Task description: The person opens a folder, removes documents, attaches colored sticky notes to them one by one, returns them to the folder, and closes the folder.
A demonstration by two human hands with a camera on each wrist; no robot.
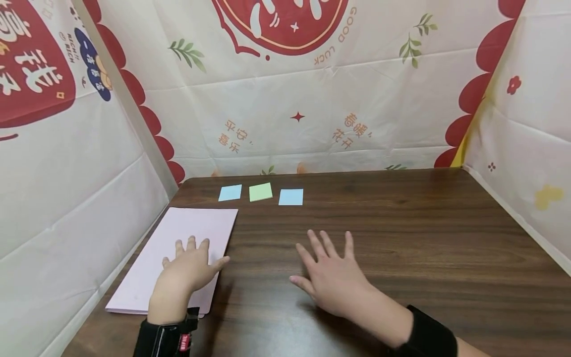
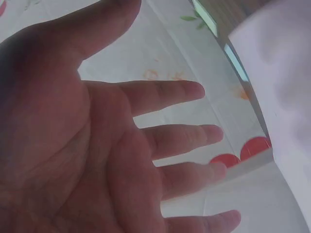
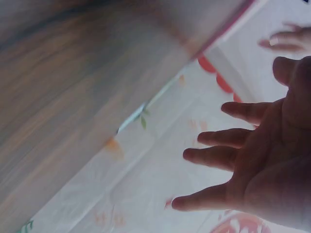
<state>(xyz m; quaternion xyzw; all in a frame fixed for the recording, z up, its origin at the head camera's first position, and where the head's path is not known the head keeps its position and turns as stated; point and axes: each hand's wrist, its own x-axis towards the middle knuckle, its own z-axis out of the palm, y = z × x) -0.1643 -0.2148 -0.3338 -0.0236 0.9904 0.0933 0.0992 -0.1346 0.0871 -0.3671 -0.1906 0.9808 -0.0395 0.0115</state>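
A pale pink folder or stack of sheets [image 1: 142,277] lies at the left of the table, seemingly with several layers at its near edge. Over it is my left hand [image 1: 189,270], fingers spread and holding nothing. The left wrist view shows a gap between that palm [image 2: 102,165] and the pale surface [image 2: 286,73]. My right hand [image 1: 336,282], fingers straight and apart, hovers over the bare wood to the right, with nothing in its palm [image 3: 272,165]. Beyond the hands, a blue sticky note [image 1: 230,193], a green sticky note [image 1: 260,192] and another blue sticky note [image 1: 291,197] form a row.
The dark wooden table [image 1: 415,238] reaches back to a white printed cloth [image 1: 276,99]. Similar cloth hangs at the left side [image 1: 67,198] and the right side [image 1: 526,134]. Each wrist wears a black band [image 1: 426,329].
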